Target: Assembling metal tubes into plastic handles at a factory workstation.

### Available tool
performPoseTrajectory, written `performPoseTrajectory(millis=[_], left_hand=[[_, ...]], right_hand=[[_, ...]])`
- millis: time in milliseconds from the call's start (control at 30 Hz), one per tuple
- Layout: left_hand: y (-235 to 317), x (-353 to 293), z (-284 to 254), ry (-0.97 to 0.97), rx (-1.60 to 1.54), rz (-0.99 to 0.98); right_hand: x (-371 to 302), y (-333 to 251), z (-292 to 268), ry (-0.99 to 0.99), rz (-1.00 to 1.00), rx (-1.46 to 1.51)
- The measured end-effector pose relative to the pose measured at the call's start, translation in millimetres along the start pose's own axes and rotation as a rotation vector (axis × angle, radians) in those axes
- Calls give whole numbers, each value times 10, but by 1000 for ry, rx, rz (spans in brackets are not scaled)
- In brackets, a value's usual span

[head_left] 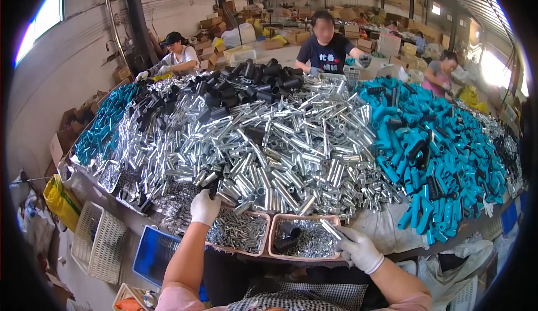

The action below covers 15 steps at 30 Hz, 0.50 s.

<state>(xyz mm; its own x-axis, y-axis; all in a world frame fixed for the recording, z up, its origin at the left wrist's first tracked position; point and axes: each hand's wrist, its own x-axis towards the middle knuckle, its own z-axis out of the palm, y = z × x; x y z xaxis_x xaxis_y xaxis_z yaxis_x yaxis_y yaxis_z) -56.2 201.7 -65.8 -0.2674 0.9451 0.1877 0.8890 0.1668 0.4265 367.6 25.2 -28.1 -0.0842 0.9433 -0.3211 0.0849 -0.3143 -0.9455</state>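
My right hand, in a white glove, holds a shiny metal tube above a shallow pink tray. Small metal fittings and a couple of black sleeves lie in that tray. At the near edge of the heap, my gloved left hand is closed, with a short black tube at its fingertips. Just right of this hand sits a second pink tray, filled with small metal pins. Behind both trays rises a large pile of silver metal tubes, with black sleeves heaped on its top.
Teal plastic handles cover the table's right side; smaller teal parts lie far left. White basket and blue crate stand below the left edge. Three people, including one in a dark shirt, stand around the heap's far side.
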Motion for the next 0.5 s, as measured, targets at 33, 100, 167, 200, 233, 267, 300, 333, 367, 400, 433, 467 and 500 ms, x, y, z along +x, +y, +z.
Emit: performPoseTrajectory(millis=[33,100,167,200,233,267,300,333,367,400,433,467,500], left_hand=[[40,19,5,-10,-10,-49],[84,70,70,15,6,-70],[74,118,100,-8,9,-17],[28,93,65,39,6,2],[81,82,31,78,-8,35],[137,44,-10,126,-29,38],[171,17,-34,247,-40,95],[191,4,-64,368,-50,152],[210,21,-112,399,-65,212],[281,28,-164,371,-133,210],[538,-17,-250,237,-259,145],[568,-40,-289,192,-290,133],[619,-49,-269,166,-468,240]], right_hand=[[30,-46,-30,-7,-4,-55],[194,31,-104,-26,-135,-158],[251,64,-143,-39,-231,-260],[267,-25,-105,-58,-226,-253],[234,-138,-67,-72,-189,-243],[209,-179,-48,-87,-153,-233],[246,-107,-35,-106,-205,-169],[261,-58,-5,-86,-230,-115],[274,-12,40,-67,-254,-60],[296,70,83,2,-292,-16],[286,129,63,54,-305,11],[274,167,92,83,-326,48],[208,126,109,135,-294,79]])
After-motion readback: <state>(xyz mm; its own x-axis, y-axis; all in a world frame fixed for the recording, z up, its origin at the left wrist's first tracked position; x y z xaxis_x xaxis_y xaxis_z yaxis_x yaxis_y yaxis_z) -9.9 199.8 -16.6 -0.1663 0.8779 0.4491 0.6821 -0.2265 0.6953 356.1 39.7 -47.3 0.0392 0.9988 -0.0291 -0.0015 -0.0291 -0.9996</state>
